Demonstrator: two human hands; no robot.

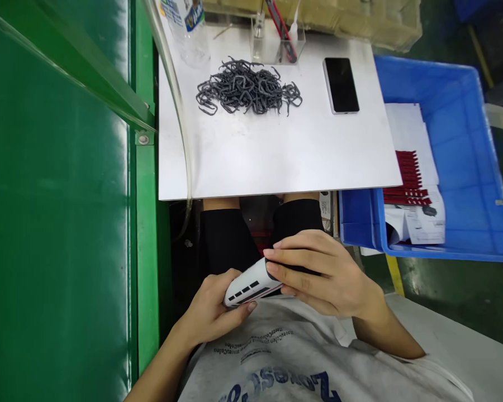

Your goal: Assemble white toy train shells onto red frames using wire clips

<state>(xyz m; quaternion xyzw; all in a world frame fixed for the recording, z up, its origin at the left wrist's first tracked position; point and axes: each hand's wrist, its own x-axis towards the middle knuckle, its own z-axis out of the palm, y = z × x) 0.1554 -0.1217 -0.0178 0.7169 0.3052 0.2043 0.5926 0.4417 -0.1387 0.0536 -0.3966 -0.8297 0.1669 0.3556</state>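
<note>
Both my hands hold a small white toy train car (248, 285) with black window marks, low over my lap in front of the white table (276, 156). My left hand (212, 310) grips its near end from below, fingers wrapped round it. My right hand (318, 273) curls over its far end from above. A pile of dark grey wire hooks (247, 86) lies on the table's far side, out of reach of either hand.
A black phone (341, 85) lies right of the pile. A clear holder (276, 39) with tools and a water bottle (186, 28) stand at the back. A blue bin (469, 162) with papers and red strips sits at the right. A green conveyor (58, 195) runs along the left.
</note>
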